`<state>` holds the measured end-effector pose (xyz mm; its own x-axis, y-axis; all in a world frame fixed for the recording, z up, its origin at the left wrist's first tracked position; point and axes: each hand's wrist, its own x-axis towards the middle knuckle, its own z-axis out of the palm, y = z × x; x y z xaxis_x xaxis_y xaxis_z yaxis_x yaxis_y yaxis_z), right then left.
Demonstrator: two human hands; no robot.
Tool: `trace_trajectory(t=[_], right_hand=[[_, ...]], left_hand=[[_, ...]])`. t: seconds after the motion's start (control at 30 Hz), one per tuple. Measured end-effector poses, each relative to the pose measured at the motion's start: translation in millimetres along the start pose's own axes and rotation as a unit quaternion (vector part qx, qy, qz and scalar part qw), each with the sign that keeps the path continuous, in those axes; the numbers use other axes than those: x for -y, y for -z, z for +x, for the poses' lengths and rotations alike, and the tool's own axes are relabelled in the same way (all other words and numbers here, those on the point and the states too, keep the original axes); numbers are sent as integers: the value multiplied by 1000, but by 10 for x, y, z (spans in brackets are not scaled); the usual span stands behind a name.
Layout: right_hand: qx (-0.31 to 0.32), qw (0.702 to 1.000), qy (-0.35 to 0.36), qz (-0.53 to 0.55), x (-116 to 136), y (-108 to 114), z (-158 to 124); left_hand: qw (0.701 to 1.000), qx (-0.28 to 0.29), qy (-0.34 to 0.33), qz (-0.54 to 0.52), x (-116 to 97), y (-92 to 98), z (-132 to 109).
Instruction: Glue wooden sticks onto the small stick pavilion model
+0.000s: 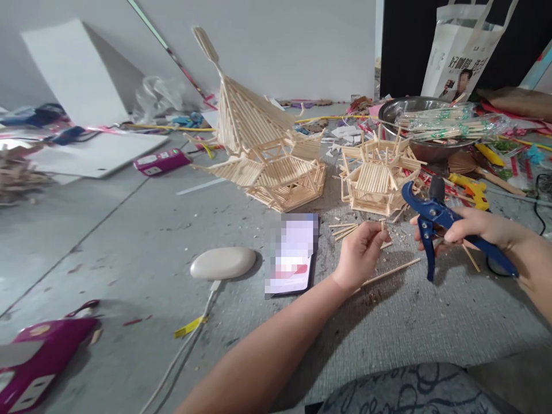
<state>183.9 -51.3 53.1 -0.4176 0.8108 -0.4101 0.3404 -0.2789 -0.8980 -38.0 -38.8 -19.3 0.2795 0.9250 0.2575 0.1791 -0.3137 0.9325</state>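
My left hand (pixel 361 253) is closed in a pinch on a short piece of wooden stick (pixel 383 226), whose end shows above the fingertips. To its right, my right hand (pixel 489 225) grips a blue pipe cutter (pixel 433 214) with its jaws apart. A thin stick (pixel 471 259) juts out below that hand; whether the fingers hold it I cannot tell. A longer stick (pixel 394 272) lies on the floor by my left wrist, and several cut sticks (pixel 345 231) lie beyond it. Just behind my hands stands a small hexagonal stick model (pixel 375 178).
A taller stick pavilion (pixel 259 126) with a pointed roof stands at the back centre. A phone (pixel 295 253) and a pale oval device (pixel 223 263) with a cable lie left of my hands. Bagged sticks fill a metal bowl (pixel 388 109) near a yellow glue gun (pixel 472 188).
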Motion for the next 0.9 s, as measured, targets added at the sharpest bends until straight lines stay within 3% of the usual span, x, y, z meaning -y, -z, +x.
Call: trace_trajectory(t=[0.07, 0.2, 0.33, 0.43, 0.57, 0.67, 0.8, 0.9], right_hand=[[25, 994, -62, 84, -45, -51, -12], [51, 974, -172, 136, -182, -173, -27], [-30, 984, -115, 133, -246, -144, -67], [10, 968, -180, 173, -298, -125, -75], [5, 940, -173, 293, -395, -181, -63], [42, 931, -212, 295, -439, -246, -61], [5, 965, -119, 232, -347, -335, -118], [-41, 998, -36, 29, -190, -438, -175]], left_hand=[[1000, -3, 9, -12, -7, 6, 10], [999, -6, 22, -45, -31, 7, 25], [998, -6, 30, -60, -51, 2, 25], [998, -9, 36, -57, -59, 3, 20], [998, -3, 38, -58, -67, 4, 22], [997, -4, 40, -65, -72, 5, 22], [998, -3, 23, -55, -60, 6, 9], [999, -20, -9, -44, -38, 4, -18]])
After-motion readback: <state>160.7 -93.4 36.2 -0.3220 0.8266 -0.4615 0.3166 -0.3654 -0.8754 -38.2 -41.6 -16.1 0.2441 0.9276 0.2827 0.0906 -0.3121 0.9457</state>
